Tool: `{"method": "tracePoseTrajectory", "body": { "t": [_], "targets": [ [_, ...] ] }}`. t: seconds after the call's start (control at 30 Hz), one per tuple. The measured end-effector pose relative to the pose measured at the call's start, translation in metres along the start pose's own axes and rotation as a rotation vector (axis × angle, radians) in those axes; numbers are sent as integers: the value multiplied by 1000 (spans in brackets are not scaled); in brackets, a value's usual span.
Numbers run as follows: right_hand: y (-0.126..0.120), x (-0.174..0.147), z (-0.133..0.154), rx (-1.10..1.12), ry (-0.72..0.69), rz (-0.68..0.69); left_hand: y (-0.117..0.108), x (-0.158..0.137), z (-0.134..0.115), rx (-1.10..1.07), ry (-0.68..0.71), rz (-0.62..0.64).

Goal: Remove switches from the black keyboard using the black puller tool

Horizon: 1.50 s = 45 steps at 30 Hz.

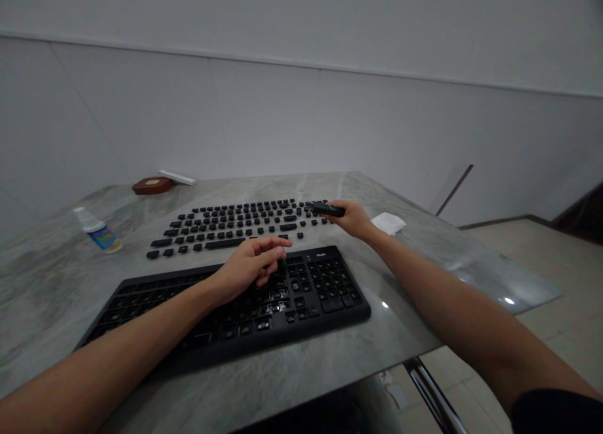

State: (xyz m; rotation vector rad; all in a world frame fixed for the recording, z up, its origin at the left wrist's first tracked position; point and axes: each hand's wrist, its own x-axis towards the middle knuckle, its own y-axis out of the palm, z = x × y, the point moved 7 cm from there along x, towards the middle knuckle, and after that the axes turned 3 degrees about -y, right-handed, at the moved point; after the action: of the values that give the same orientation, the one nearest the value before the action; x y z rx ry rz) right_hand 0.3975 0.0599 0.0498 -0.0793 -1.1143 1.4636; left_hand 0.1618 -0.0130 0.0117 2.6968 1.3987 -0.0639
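Note:
A black keyboard (301,330) lies at a slant on the table, with many keycaps off and bare switch sockets showing in its main block; the number pad at the right end has its keys. Over its upper middle hovers or rests my left hand (257,261), index finger stretched out, thumb apart and the other fingers loosely bent, with nothing visible in it. Farther back, my right hand (351,217) is closed around a slim black tool (328,209) that points left above the loose keys. Behind the keyboard, loose black keycaps (226,243) lie in rows.
On the left stands a white spray bottle (104,238) with a blue label. Near the wall lie a reddish-brown box (152,185) and a flat white strip (176,177). A folded white tissue (389,223) rests beyond my right forearm. The grey marble-patterned table (377,333) ends at the right.

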Motion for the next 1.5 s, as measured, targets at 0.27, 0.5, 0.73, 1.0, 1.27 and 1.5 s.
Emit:
{"method": "tracePoseTrajectory", "body": {
  "t": [0.27,0.5,0.73,1.0,1.27,1.5],
  "targets": [
    [40,-3,-14,-24,33,285,-4,3,4,-28,-18,-1],
    [56,-4,-11,-38,62,416,-3,1,4,8,-59,-15],
    [59,-5,-9,-9,76,430,-3,0,3,20,-77,-19],
    [32,2,3,53,94,161,-4,0,5,103,-73,7],
    [5,-24,93,267,-221,24,26,-15,-12,615,182,163],
    [56,-73,163,154,-784,389,50,-29,-12,750,233,264]
  ]
}}
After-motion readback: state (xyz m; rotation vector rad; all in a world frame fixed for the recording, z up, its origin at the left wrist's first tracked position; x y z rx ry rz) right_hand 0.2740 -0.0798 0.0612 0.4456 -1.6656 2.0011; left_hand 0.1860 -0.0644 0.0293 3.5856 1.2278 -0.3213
